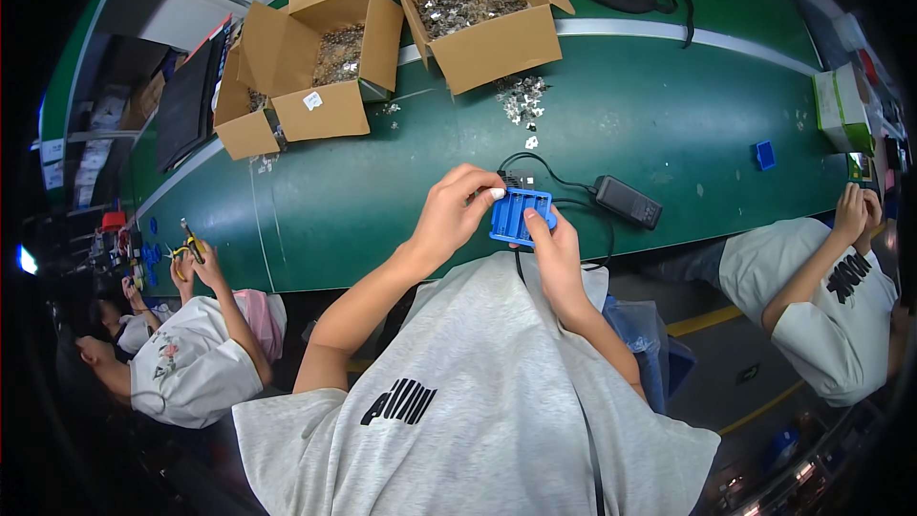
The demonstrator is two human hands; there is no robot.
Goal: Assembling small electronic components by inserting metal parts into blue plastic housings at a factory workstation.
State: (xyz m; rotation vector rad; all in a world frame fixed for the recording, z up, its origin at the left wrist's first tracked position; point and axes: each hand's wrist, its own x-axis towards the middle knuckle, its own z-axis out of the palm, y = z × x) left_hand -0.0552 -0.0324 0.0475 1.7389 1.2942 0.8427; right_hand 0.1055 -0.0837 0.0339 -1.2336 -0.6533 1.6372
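My right hand (pixel 562 263) grips a blue plastic tray (pixel 512 217) with several parallel slots, like a battery holder, its thumb lying across the front. At the tray's upper left corner, my left hand (pixel 447 215) is closed in a pinch. Something small and white shows at its fingertips; I cannot tell whether it is a part or a finger covering. Just beyond the tray, small dark metal pieces lie on the green table (pixel 401 191). A black power adapter (pixel 628 203) rests to the right, its cable looping behind and beside my hands.
Open cardboard boxes (pixel 506 53) of small metal parts stand at the back, with loose metal pieces (pixel 522 100) spilled in front. A blue piece (pixel 764 155) and a white-green box (pixel 842 110) lie right. One person (pixel 201 354) works with pliers at left; another (pixel 821 296) sits right.
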